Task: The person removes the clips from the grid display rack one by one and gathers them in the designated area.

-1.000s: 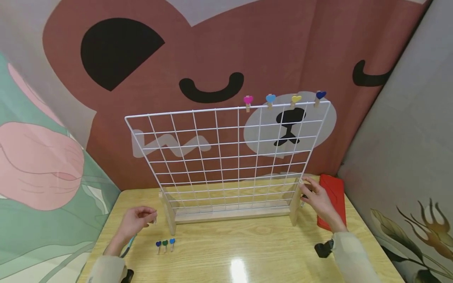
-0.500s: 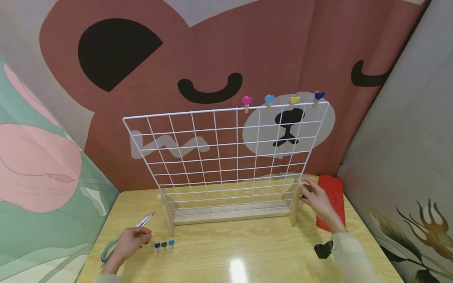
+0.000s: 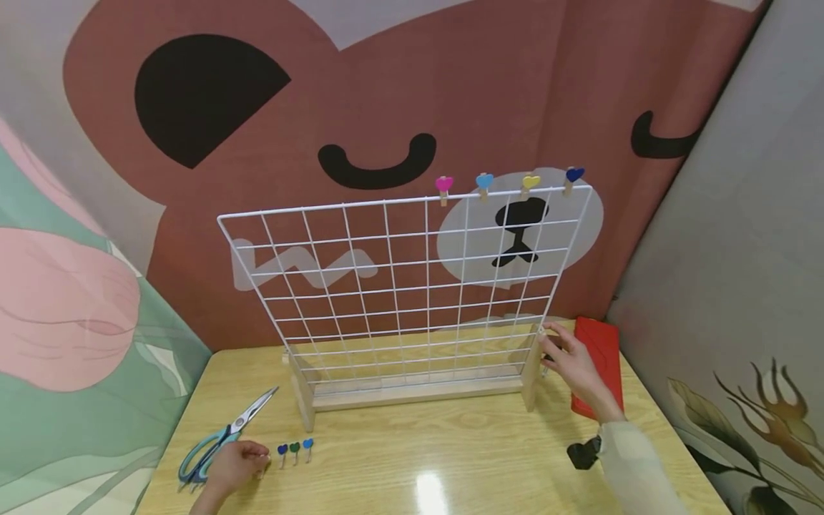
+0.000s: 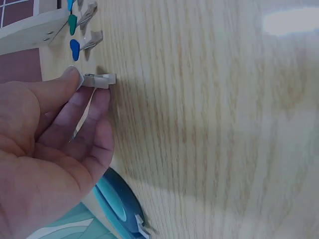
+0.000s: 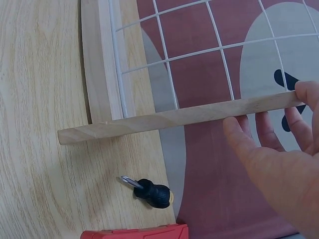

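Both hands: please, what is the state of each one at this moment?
Left hand: closed, pinching a mini clothespin.
Right hand: closed, holding the wooden side support.

"What surrounds you?"
"Beyond my wood-grain tabletop [image 3: 367,458] hangs a brown bear-print fabric [image 3: 502,86]; to my left, a floral fabric [image 3: 71,307]; to my right, a grey plant-print fabric [image 3: 714,236]."
"And the light?"
"White glare [image 3: 430,492] on the tabletop's near side."

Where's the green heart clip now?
At the lower left of the head view, the green clip is on the table between a dark blue clip and a light blue clip, right of the left hand.
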Demonstrator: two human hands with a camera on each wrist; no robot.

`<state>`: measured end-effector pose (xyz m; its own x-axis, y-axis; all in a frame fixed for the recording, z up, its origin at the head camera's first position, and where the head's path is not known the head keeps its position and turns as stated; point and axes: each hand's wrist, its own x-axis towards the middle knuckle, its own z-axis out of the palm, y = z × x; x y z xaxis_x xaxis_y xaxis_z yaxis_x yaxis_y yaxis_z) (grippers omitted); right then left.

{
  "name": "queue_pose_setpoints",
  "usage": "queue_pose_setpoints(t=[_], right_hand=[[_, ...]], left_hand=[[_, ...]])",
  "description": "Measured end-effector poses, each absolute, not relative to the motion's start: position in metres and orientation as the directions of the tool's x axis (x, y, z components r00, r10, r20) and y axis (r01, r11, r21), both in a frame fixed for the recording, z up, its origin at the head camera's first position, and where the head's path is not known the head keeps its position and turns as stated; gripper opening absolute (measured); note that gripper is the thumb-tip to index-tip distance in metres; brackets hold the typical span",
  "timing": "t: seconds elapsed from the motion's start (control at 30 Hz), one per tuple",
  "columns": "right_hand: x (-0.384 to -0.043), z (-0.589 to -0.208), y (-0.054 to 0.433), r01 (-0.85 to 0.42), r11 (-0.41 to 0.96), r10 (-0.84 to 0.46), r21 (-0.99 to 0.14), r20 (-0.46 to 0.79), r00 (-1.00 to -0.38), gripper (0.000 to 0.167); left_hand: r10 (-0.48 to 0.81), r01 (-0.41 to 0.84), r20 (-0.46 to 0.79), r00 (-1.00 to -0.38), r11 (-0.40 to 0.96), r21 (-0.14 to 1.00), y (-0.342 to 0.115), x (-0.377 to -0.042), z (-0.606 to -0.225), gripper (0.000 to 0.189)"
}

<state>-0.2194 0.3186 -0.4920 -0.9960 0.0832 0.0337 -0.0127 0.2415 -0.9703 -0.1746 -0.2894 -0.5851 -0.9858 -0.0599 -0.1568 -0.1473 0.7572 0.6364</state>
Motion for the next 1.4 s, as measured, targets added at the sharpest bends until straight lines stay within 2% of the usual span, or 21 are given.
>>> queue_pose_setpoints(t=[0.23,0.77,1.1,1.4], right_hand=[[-0.22,-0.49,0.319,-0.009,0.237,0.079,-0.971,0.029,-0.996,0.054],[-0.22,-0.492,0.317,0.01,0.231,0.082,-0.973,0.01,-0.997,0.055],[-0.221,-0.492,0.317,0.001,0.24,0.098,-0.971,0.023,-0.995,0.054],[-0.22,-0.492,0.318,0.012,0.236,0.095,-0.972,0.011,-0.995,0.056]], left_hand=[[-0.073,-0.126,-0.113,-0.991,0.788,0.603,-0.289,-0.181,-0.59,0.004],[-0.144,-0.217,-0.17,-0.975,0.775,0.593,-0.288,-0.191,-0.593,0.005],[-0.109,-0.128,-0.068,-0.992,0.817,0.562,-0.284,-0.188,-0.591,0.004],[-0.131,-0.16,-0.092,-0.987,0.82,0.549,-0.284,-0.185,-0.585,0.01]])
